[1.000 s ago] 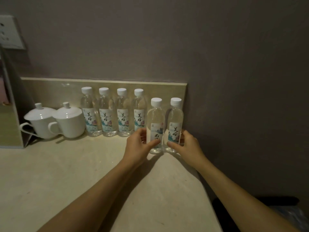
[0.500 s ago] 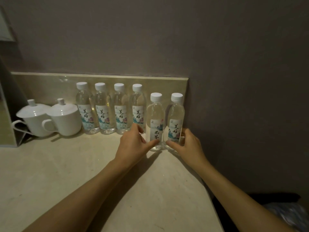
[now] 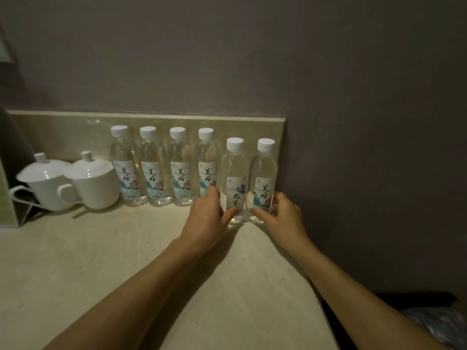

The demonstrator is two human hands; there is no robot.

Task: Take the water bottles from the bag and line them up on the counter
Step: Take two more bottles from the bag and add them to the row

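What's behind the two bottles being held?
Behind the fifth bottle and sixth bottle stands the beige backsplash, seen through their clear tops. Its lower strip and the counter right behind them are covered by labels and both hands.

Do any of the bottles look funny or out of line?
Yes. The fifth bottle and sixth bottle, held by the left hand and right hand, stand forward of the other four bottles. The fifth bottle's label is also turned, showing different writing. Nothing is spilled or tipped.
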